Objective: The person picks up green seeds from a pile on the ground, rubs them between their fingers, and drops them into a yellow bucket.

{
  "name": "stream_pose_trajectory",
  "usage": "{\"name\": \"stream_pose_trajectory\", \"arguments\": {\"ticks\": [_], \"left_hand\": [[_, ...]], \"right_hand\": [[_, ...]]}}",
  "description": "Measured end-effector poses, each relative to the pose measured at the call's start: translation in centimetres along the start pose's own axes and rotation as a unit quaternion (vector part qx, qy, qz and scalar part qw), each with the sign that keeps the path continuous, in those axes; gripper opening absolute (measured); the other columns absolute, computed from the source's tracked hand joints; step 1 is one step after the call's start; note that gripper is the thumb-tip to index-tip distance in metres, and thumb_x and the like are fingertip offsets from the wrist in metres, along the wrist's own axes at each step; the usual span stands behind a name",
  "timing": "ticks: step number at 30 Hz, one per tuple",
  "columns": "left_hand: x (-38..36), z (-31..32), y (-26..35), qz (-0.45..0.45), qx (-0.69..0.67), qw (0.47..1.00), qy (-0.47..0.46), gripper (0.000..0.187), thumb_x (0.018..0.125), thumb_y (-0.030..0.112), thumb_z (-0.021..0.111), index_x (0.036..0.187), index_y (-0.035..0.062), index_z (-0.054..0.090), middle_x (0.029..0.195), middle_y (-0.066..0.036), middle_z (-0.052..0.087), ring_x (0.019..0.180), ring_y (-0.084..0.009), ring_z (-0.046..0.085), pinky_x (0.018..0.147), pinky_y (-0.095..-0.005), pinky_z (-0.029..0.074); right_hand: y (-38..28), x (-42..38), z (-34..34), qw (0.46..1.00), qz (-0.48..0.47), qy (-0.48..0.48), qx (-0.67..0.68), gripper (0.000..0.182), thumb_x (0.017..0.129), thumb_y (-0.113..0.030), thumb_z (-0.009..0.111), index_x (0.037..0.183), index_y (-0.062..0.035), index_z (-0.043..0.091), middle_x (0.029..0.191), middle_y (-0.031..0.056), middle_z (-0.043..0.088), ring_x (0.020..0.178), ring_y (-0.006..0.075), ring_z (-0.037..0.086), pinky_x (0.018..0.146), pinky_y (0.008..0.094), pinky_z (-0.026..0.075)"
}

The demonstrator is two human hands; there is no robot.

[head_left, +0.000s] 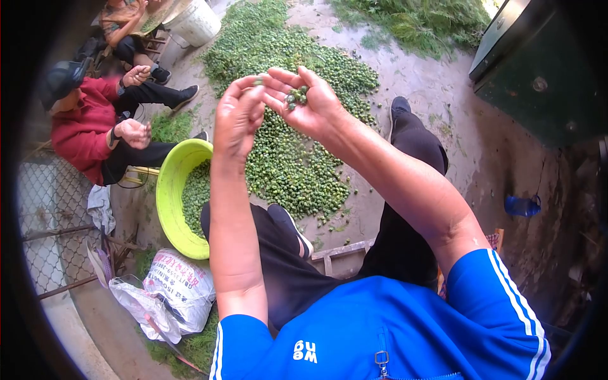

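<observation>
Several small round green pods point(296, 97) lie in the cupped, upturned palm of my right hand point(310, 104). Just left of it, my left hand point(239, 117) is raised with its fingers curled together. A tiny green bit shows at its fingertips, too small to name. Both hands are above a wide spread of green pods point(297, 177) on the floor. A yellow-green tub point(166, 196) with more pods inside stands left of my left forearm.
A person in a red top point(82, 136) sits at the left, another person point(123, 28) behind. White sacks point(180, 288) lie below the tub. A white bucket point(193, 24) stands at the top, leafy green stems point(424, 25) at upper right, a dark cabinet point(544, 76) at right.
</observation>
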State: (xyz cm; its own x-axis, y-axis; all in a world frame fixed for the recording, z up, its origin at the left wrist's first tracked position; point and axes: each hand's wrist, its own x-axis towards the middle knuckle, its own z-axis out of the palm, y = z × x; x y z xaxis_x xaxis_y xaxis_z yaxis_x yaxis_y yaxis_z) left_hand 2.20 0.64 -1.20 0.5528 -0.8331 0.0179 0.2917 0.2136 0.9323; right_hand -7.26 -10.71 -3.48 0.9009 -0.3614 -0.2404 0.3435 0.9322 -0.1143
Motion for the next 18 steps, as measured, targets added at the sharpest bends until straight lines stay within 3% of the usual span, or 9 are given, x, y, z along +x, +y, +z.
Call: {"name": "stream_pose_trajectory", "arguments": {"ticks": [4,6,8,10,12,16,18], "left_hand": [[-1.2,-4.3,3.2,-0.009,-0.162,0.986,0.039,0.029,0.086,0.006,0.063,0.112,0.0023,0.052,0.091,-0.008,0.056,0.062,-0.0067,0.047,0.043,-0.0144,0.034],[-3.2,-8.1,5.3,0.045,-0.111,0.989,0.089,0.032,0.085,0.005,0.063,0.115,0.0020,0.051,0.094,-0.009,0.056,0.068,-0.0088,0.049,0.049,-0.0170,0.039],[-6.0,-12.6,7.0,0.071,-0.014,0.979,0.191,0.037,0.085,0.004,0.062,0.120,0.0037,0.050,0.103,-0.010,0.058,0.081,-0.0135,0.054,0.064,-0.0227,0.048],[-9.0,-16.7,8.0,0.027,0.175,0.943,0.282,0.038,0.087,0.005,0.061,0.123,0.0049,0.051,0.113,-0.011,0.057,0.095,-0.0181,0.056,0.080,-0.0287,0.049],[-10.5,-16.6,7.5,0.045,0.251,0.925,0.280,0.035,0.087,0.005,0.060,0.122,0.0044,0.053,0.111,-0.010,0.058,0.095,-0.0172,0.056,0.081,-0.0281,0.048],[-9.3,-15.3,6.0,0.137,0.518,0.804,0.259,0.028,0.089,0.005,0.058,0.117,0.0024,0.059,0.105,-0.006,0.061,0.093,-0.0135,0.057,0.082,-0.0255,0.046],[-7.1,-7.8,4.7,0.139,0.419,0.876,0.194,0.024,0.088,0.003,0.060,0.112,0.0010,0.061,0.098,-0.004,0.061,0.085,-0.0090,0.056,0.077,-0.0228,0.046]], "right_hand": [[-0.3,-0.2,0.2,0.998,0.012,-0.048,0.030,0.055,0.101,-0.038,0.025,0.120,0.0093,0.047,0.125,0.0261,0.050,0.120,0.0371,0.048,0.104,0.0471,0.041],[-0.5,-0.3,0.6,0.997,0.009,-0.063,0.031,0.057,0.100,-0.038,0.025,0.122,0.0096,0.046,0.127,0.0264,0.049,0.122,0.0374,0.047,0.104,0.0477,0.041],[-0.6,-0.5,0.9,0.997,0.005,-0.071,0.032,0.057,0.100,-0.039,0.025,0.123,0.0097,0.045,0.127,0.0264,0.048,0.122,0.0375,0.046,0.104,0.0478,0.040],[-0.8,-0.7,1.0,0.996,-0.002,-0.080,0.029,0.057,0.100,-0.039,0.025,0.123,0.0098,0.045,0.128,0.0265,0.048,0.123,0.0376,0.045,0.104,0.0479,0.040],[-0.8,-1.0,1.2,0.996,-0.007,-0.085,0.022,0.058,0.100,-0.039,0.025,0.124,0.0097,0.045,0.128,0.0263,0.048,0.124,0.0374,0.045,0.104,0.0477,0.040],[-0.5,-1.2,1.4,0.998,-0.015,-0.055,-0.002,0.057,0.100,-0.042,0.028,0.121,0.0057,0.049,0.123,0.0218,0.053,0.119,0.0337,0.050,0.102,0.0462,0.042],[-0.1,-0.4,0.3,0.997,-0.011,-0.074,0.006,0.056,0.100,-0.043,0.029,0.119,0.0044,0.051,0.121,0.0195,0.056,0.117,0.0323,0.052,0.102,0.0456,0.043]]}}
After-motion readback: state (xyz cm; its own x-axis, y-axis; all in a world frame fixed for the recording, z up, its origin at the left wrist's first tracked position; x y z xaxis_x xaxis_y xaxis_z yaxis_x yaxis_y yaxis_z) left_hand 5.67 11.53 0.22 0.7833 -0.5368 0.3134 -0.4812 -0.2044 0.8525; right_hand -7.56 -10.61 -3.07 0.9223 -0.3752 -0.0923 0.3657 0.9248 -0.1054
